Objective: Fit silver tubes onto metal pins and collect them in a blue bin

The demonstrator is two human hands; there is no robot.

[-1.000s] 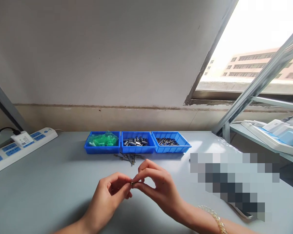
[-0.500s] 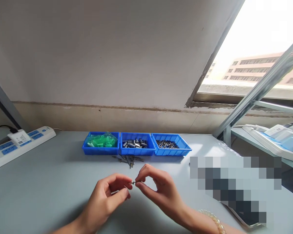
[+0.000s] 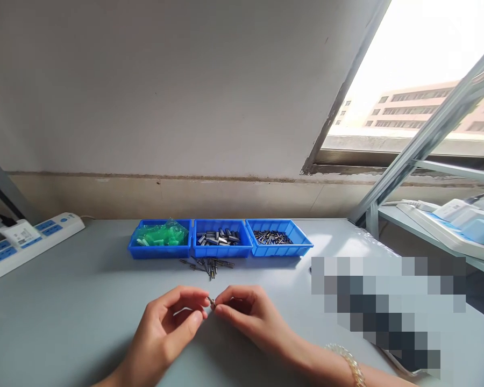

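A small thin metal screw-like part [image 3: 212,304] sits between the fingertips of my two hands, low over the table. My right hand [image 3: 256,317] pinches it between thumb and forefinger, which partly hide it. My left hand [image 3: 167,325] is curved around its other end, thumb and fingers apart; a fingertip appears to touch the part. Beyond the hands lies a loose pile of slender metal pieces [image 3: 211,267]. Behind that, three blue trays stand in a row: the left tray [image 3: 159,252] has a bag of green plastic pieces [image 3: 163,235], the middle one metal sleeves [image 3: 220,237], the right one small dark screws [image 3: 272,237].
A white power strip [image 3: 36,239] with a plugged-in adapter lies at the table's left edge. On the right are a pixelated dark object [image 3: 387,317], a metal frame post [image 3: 391,177] and a shelf with white and blue items [image 3: 463,226]. A wall rises behind the trays.
My right hand has shifted left and slightly down, and its fingers have drawn in. The small part now tilts between the hands. My left thumb has drawn back a little. The view has shifted slightly.
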